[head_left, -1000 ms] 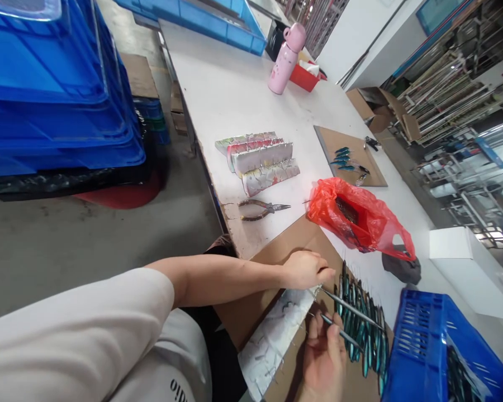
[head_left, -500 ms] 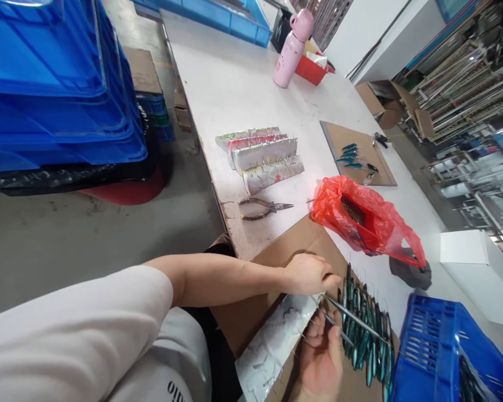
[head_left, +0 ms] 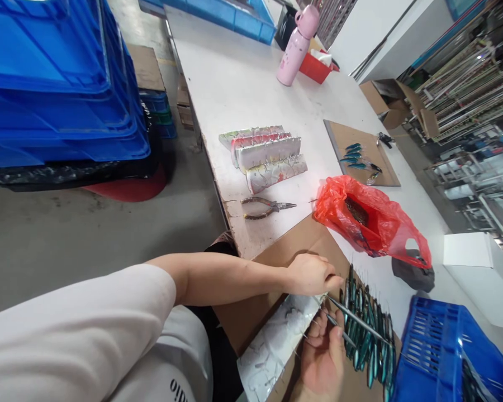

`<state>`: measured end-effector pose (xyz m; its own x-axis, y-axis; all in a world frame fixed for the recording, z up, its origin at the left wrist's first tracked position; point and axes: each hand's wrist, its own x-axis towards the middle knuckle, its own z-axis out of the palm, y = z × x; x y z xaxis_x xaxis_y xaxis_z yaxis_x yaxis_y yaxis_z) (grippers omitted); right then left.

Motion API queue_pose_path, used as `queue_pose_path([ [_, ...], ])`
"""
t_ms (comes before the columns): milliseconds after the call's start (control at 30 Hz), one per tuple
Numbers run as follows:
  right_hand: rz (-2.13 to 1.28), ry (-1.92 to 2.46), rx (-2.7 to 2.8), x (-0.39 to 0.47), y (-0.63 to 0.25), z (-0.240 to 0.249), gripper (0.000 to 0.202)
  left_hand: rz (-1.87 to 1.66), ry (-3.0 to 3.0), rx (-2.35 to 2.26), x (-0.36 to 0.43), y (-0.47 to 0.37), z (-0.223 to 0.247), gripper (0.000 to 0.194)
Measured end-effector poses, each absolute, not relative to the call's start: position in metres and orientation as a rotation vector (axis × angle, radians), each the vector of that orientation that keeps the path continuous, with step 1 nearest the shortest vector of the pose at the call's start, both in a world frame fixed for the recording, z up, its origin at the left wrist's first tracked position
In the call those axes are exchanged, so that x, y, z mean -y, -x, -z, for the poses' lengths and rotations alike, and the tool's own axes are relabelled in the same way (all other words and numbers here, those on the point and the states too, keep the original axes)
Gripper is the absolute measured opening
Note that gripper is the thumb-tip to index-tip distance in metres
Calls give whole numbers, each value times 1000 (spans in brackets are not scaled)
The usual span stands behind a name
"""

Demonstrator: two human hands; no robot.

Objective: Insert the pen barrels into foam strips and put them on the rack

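Note:
My left hand (head_left: 312,274) is closed in a fist, back of the hand up, over the end of a white tape-wrapped strip (head_left: 272,335) with thin wires along its edge. What its fingers pinch is hidden. Palm up below it, my right hand (head_left: 322,352) has its fingers curled around a short slim silver piece (head_left: 339,329). A longer tapered silver piece (head_left: 358,318) slants from under my left hand across several blue-green, fish-shaped lures (head_left: 373,357). These lie in a row on brown cardboard (head_left: 251,304).
Pliers (head_left: 270,208), several wrapped strips (head_left: 274,159) and a red plastic bag (head_left: 373,218) rest on the white table (head_left: 218,84). A blue basket (head_left: 436,340) stands at lower right. Farther off are a board (head_left: 377,151) with lures and a pink bottle (head_left: 297,50). Blue crates (head_left: 62,95) are stacked left.
The whole view has shifted slightly. Both hands keep nearly the same pose at the end of the white strip, and the silver pieces hold their places beside them.

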<state>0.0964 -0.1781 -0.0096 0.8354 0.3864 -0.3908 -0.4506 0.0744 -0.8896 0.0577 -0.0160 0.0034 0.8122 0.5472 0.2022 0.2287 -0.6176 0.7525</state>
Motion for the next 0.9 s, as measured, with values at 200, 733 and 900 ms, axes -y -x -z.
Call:
queue_pose_path([
  [200, -696, 1375, -49, 182, -105, 14, 19, -552, -2204, -565, 15, -56, -5, 36],
  [733, -719, 1426, -37, 180, -105, 9, 20, -553, -2172, -593, 17, -59, -2, 36],
  [900, -703, 1463, 1, 183, -107, 14, 20, -564, -2179, -582, 17, -58, -2, 37],
])
